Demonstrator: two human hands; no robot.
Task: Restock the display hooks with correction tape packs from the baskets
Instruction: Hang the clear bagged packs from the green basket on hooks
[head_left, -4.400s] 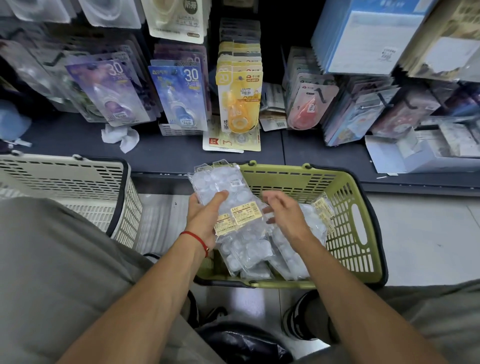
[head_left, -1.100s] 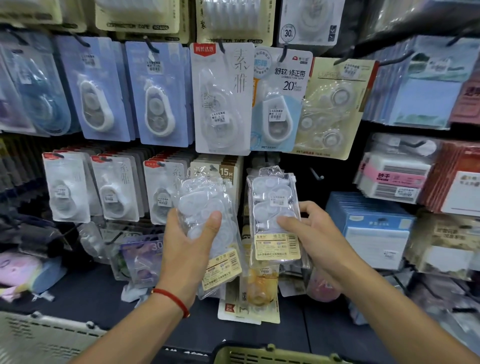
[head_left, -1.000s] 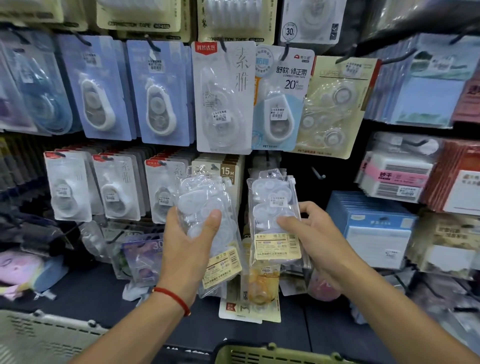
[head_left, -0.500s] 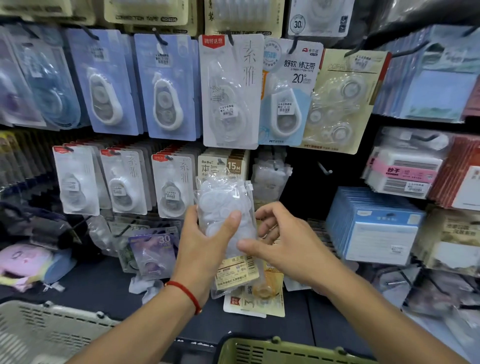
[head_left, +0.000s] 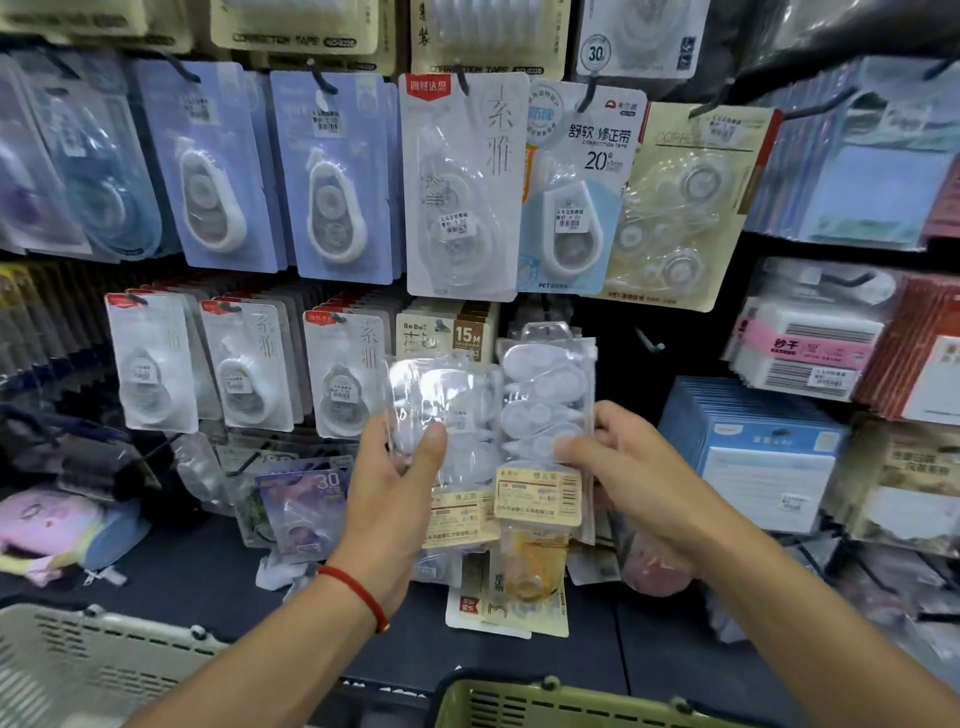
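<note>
As before, pack (head_left: 545, 415) in right fingers (head_left: 574, 449).

bare forearms, red cord bracelet (head_left: 358, 594) on left wrist

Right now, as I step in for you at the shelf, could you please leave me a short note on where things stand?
Left hand: its grip holds a stack of clear correction tape packs, thumb across the front.
Right hand: its grip pinches a single pack by its right edge, held upright in front of the display, beside the stack.
A bare hook shows just right of the raised pack; whether that pack is on a hook yet, I cannot tell.
The green basket and white basket sit below; their contents are out of view.
Left to do: hang the single pack, then the stack, one by one.
</note>
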